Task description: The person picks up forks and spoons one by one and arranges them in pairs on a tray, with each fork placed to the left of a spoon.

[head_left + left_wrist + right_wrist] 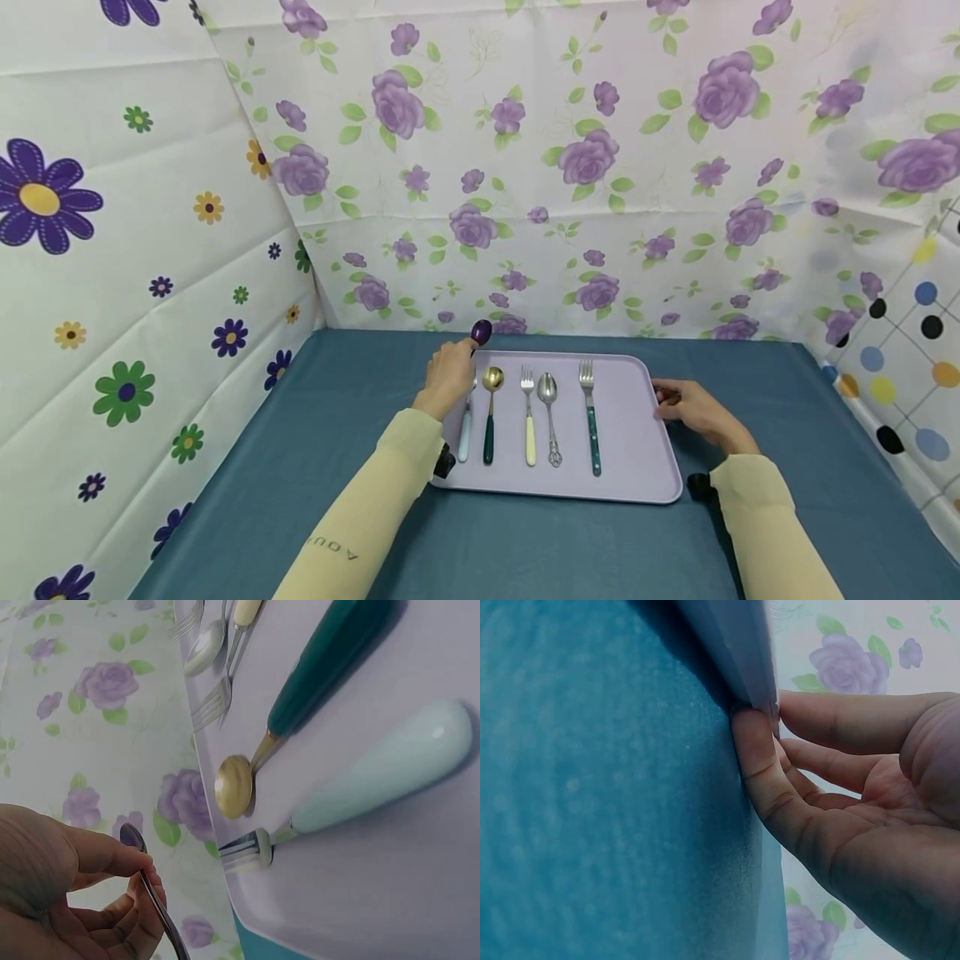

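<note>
My left hand [447,375] pinches a shiny dark purple spoon [482,332] above the back left corner of a pale lilac tray [630,433]; the left wrist view shows the spoon's thin handle [166,921] between thumb and fingers. With thumb and fingers, my right hand [693,408] grips the tray's right rim. On the tray, from left to right, lie a fork with a pale blue handle [464,433], a gold spoon with a dark green handle [490,425], a cream-handled fork [530,433], an ornate silver spoon [548,392] and a fork with a green handle [593,433].
The tray lies on a blue-green tablecloth [525,542]. Behind it rises a white cloth with purple roses [588,158]. A daisy-patterned cloth [187,275] stands on the left, and a dotted one [911,375] on the right.
</note>
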{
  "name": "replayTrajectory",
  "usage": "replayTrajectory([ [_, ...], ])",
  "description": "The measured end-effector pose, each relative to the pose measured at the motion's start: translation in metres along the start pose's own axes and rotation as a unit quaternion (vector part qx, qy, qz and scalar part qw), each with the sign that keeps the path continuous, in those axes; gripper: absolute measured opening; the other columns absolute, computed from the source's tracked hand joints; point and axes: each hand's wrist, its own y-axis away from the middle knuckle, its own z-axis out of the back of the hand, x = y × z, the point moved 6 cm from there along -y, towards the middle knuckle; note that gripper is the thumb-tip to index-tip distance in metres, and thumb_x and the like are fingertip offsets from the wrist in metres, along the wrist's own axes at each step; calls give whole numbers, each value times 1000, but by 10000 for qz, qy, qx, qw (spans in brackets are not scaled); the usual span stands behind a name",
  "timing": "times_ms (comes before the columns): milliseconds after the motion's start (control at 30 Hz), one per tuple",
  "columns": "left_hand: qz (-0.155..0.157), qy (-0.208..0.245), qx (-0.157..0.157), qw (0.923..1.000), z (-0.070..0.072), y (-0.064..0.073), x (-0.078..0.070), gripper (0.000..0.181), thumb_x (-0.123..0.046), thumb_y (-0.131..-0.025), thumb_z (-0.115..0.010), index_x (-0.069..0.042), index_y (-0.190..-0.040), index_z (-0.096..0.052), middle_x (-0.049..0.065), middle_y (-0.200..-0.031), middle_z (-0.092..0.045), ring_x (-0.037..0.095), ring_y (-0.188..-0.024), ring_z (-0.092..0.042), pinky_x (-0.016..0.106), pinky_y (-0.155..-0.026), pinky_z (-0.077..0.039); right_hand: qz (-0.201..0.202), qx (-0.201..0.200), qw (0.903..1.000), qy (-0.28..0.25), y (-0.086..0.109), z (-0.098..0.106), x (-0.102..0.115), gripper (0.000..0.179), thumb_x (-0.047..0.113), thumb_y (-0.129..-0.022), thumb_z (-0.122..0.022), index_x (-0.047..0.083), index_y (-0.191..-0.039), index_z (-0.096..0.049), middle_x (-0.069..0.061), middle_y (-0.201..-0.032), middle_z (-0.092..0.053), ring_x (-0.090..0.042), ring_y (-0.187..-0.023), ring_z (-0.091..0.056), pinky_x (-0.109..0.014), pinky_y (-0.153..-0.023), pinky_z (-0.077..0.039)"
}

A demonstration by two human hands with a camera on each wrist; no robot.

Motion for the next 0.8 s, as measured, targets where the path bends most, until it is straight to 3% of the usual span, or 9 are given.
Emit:
replayTrajectory([
  [133,-48,-19,11,10000,-3,0,-4,37,1,-106,-49,-6,-139,-65,20,-124,-70,34,-93,-69,41,-69,-55,10,-1,10000,17,0,0,1,67,-4,-97,-66,-19,-153,-31,-26,-119,-56,-28,-99,-59,-33,-81,-60],
  [367,-176,-65,37,9998,-6,1,-14,39,4,-103,-55,-5,-139,-65,21,-125,-70,39,-107,-69,49,-83,-60,23,1,10000,-25,-1,0,1,68,-4,-97,-66,-19,-153,-31,-26,-119,-56,-27,-99,-59,-34,-82,-60],
  [500,-335,-307,-19,9990,-8,0,-23,38,3,-100,-58,-6,-136,-67,20,-120,-72,37,-104,-70,48,-85,-59,38,0,10000,2,-1,0,0,68,-4,-97,-66,-19,-153,-31,-26,-119,-56,-28,-100,-58,-34,-82,-60],
  [633,-429,-411,-25,9982,-11,0,-32,38,0,-97,-63,-7,-134,-69,19,-116,-74,34,-95,-70,46,-80,-59,24,4,10000,40,-1,0,-1,68,-3,-97,-66,-19,-153,-31,-26,-120,-56,-28,-101,-58,-33,-82,-60],
  [800,-454,-161,1,9988,-17,1,-43,37,2,-97,-60,-6,-133,-69,20,-117,-73,34,-89,-70,46,-72,-59,17,5,10000,38,-1,-1,0,68,-4,-97,-65,-19,-153,-31,-26,-119,-55,-28,-101,-58,-32,-81,-59],
])
